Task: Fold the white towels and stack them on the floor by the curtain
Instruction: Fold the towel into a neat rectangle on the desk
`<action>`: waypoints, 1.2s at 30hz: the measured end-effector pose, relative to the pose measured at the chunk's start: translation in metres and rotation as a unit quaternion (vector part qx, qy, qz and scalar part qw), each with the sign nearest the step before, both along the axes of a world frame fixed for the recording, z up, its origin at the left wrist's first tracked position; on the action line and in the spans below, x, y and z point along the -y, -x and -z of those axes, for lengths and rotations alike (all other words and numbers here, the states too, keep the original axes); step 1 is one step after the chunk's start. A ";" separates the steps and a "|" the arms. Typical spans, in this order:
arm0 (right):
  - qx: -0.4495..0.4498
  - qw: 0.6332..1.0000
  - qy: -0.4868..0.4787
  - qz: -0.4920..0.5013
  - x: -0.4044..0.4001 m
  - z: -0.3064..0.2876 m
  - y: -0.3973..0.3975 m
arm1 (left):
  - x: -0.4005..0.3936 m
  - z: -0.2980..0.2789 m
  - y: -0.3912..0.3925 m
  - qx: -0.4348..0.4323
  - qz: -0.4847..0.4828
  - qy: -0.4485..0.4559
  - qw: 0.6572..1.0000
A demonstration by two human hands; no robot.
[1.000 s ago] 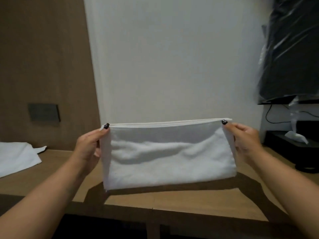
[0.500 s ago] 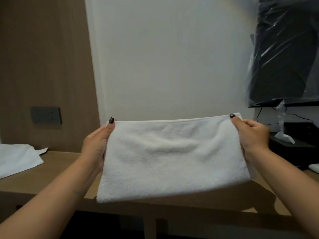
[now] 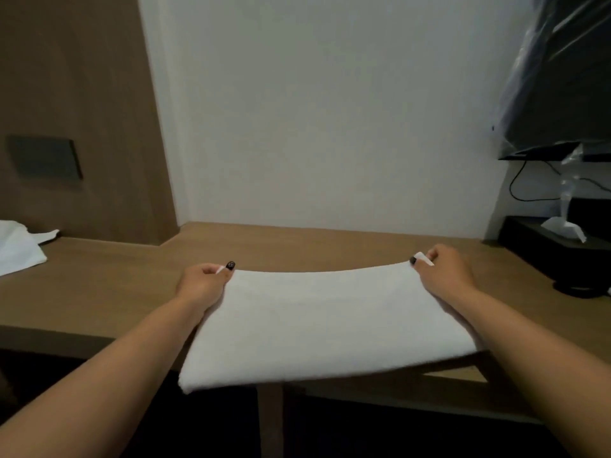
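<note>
Head view: folded white towel point(image 3: 317, 322) spread nearly flat over the front part of a wooden desk point(image 3: 109, 285), near edge hanging out past the desk's front edge, far edge sagging slightly between the two hands. Left hand point(image 3: 203, 285) at the far left corner, thumb on top and fingers curled beneath, pinching the cloth. Right hand point(image 3: 444, 276) at the far right corner, likewise pinching, a small tip of cloth sticking out past the thumb. Dark polish on both thumbnails. Both forearms reaching in from the bottom corners along the towel's sides.

At the desk's far left, well apart from the held towel, a second white cloth point(image 3: 18, 249), loosely crumpled and partly cut off by the frame. Behind it a brown wood panel with a dark wall plate point(image 3: 44, 158). Straight ahead, a plain white wall point(image 3: 330, 110). At the upper right, a dark screen point(image 3: 568, 87) wrapped in clear plastic, a black cable point(image 3: 519, 186) hanging below it, a crumpled bit of plastic on a black shelf point(image 3: 542, 239) underneath.
</note>
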State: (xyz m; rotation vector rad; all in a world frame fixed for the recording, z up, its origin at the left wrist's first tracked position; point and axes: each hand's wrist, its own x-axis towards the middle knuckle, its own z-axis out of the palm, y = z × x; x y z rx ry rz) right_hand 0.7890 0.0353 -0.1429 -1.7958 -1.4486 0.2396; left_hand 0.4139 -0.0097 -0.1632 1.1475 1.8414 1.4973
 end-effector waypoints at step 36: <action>0.343 0.866 0.185 -0.315 0.007 0.021 0.100 | 0.014 -0.005 -0.063 -0.505 0.243 0.272 0.782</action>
